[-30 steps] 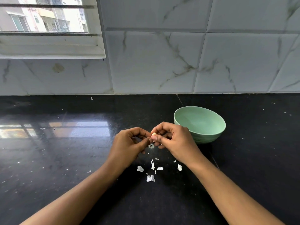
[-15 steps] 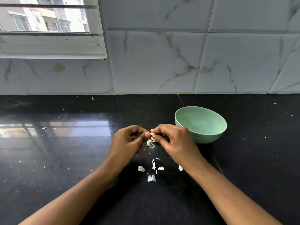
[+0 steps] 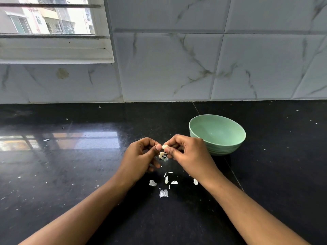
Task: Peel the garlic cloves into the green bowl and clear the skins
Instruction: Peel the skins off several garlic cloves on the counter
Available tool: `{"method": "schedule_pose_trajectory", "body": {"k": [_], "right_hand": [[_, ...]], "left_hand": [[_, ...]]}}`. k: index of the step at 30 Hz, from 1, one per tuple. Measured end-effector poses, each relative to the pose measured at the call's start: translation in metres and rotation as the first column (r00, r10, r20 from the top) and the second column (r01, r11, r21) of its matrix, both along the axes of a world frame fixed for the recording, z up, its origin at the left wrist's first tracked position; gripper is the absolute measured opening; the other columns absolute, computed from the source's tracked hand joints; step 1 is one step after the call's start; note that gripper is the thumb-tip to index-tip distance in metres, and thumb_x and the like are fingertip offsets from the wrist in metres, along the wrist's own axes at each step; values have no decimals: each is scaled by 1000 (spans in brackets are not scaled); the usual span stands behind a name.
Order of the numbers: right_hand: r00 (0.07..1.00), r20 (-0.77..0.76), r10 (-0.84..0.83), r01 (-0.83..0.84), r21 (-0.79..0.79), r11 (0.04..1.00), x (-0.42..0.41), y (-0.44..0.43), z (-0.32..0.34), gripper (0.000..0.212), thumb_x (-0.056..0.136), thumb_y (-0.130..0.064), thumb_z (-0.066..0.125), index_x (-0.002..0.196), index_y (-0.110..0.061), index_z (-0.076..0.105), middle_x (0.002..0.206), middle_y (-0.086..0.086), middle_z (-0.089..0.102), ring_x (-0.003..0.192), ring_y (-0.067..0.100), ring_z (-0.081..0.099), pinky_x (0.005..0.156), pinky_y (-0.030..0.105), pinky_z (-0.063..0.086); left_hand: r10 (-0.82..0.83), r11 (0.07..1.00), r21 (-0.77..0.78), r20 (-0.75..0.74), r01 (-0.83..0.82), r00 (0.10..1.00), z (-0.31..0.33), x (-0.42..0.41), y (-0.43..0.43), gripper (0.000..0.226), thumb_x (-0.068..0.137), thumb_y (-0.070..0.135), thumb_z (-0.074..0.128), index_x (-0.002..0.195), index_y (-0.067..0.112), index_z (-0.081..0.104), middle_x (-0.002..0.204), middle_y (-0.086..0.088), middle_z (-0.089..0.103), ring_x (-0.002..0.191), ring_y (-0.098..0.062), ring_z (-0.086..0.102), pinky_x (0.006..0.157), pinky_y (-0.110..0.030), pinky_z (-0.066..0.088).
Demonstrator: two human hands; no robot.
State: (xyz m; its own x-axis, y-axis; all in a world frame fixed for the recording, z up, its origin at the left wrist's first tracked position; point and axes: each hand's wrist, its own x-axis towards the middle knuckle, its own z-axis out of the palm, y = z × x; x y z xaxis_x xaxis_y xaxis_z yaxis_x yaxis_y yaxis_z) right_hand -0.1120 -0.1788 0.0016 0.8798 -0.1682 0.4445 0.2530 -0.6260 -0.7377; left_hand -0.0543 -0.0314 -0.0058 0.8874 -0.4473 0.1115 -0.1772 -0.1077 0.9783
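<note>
Both hands meet above the black counter, just left of the green bowl [image 3: 217, 134]. My right hand [image 3: 190, 154] pinches a small pale garlic clove [image 3: 165, 147] between thumb and fingertips. My left hand [image 3: 139, 160] touches the same clove with thumb and forefinger, the other fingers curled. A curl of skin [image 3: 161, 155] hangs just below the clove. The bowl's inside looks empty. Several white garlic skins [image 3: 163, 193] lie on the counter under the hands.
The glossy black counter [image 3: 70, 174] runs back to a marble-tiled wall [image 3: 177, 68], with a window [image 3: 47, 16] at the upper left. Tiny white flecks are scattered over the counter. A seam in the counter runs under the bowl.
A strip of skin has come loose from the clove and now hangs under it. Both hands stay at the same spot beside the bowl.
</note>
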Motion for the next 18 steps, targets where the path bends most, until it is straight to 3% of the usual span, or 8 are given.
{"method": "schedule_pose_trajectory", "body": {"k": [3,7,12,18], "right_hand": [[982,-167,86,-35,289,957,0,2,3,6,87,-8,66,82,-12,66,70,2,70,60,8,67,59,23,56],[922,-304,238,-19,580,814,-2,3,8,8,92,-9,59,85,-9,62,61,-3,66,54,6,61,54,19,54],[867,-342,362,-15,708,706,-4,1,13,11,94,-15,54,91,-5,60,61,-2,64,54,6,59,52,21,54],[838,-335,431,-29,761,648,-5,0,15,14,95,-17,53,89,-6,60,62,-1,62,52,6,57,51,22,54]], "left_hand": [[15,1000,26,49,-16,999,-3,2,-1,14,92,15,59,78,16,59,63,-2,60,49,-16,60,47,-25,44],[7,997,72,130,-16,991,-6,3,-1,14,93,15,58,78,16,57,67,-7,57,49,-15,58,43,-23,43],[2,998,61,204,-14,979,-5,2,-1,15,93,15,58,78,19,57,67,-16,58,50,-22,57,44,-22,42],[10,999,44,249,-21,968,-3,1,0,16,93,16,58,78,22,57,71,-22,61,51,-24,57,45,-26,43]]}}
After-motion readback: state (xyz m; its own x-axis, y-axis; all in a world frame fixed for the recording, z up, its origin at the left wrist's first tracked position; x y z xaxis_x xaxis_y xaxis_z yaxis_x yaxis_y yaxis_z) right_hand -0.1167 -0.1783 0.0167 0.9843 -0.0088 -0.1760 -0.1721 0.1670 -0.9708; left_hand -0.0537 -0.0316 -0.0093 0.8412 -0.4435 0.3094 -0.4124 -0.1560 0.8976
